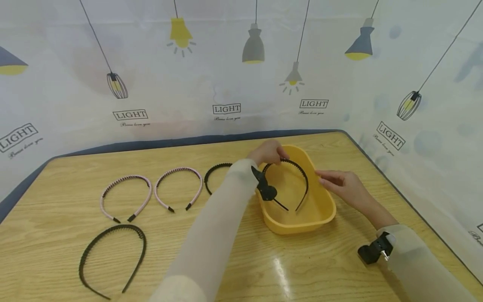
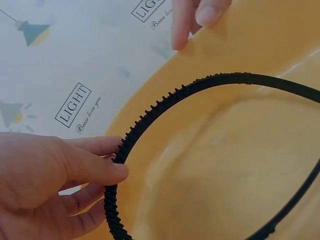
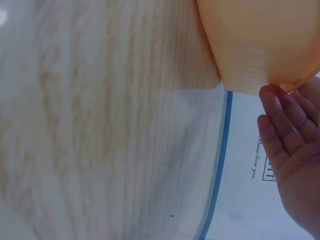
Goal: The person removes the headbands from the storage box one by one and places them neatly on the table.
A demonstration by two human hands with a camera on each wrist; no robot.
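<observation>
My left hand [image 1: 268, 152] reaches over the yellow plastic basin [image 1: 329, 212]. Thumb and fingers pinch a black toothed headband [image 1: 304, 176] by its upper curve. That headband's open ends point toward me, inside the basin as the head view shows it. In the left wrist view the small teeth along its inner edge [image 2: 150, 112] stand out beside my thumb. On the basin's right side my right hand [image 1: 345, 184] holds the rim with thumb and forefinger, while other fingers [image 3: 280, 120] lie along the outer wall.
Two pink headbands [image 1: 150, 191] [image 1: 200, 186] lie on the wooden table [image 1: 241, 268] to the left. Another black headband [image 1: 207, 176] is partly behind my left sleeve, and a larger black one [image 1: 81, 260] lies nearer me. A lamp-printed cloth [image 1: 181, 84] hangs behind.
</observation>
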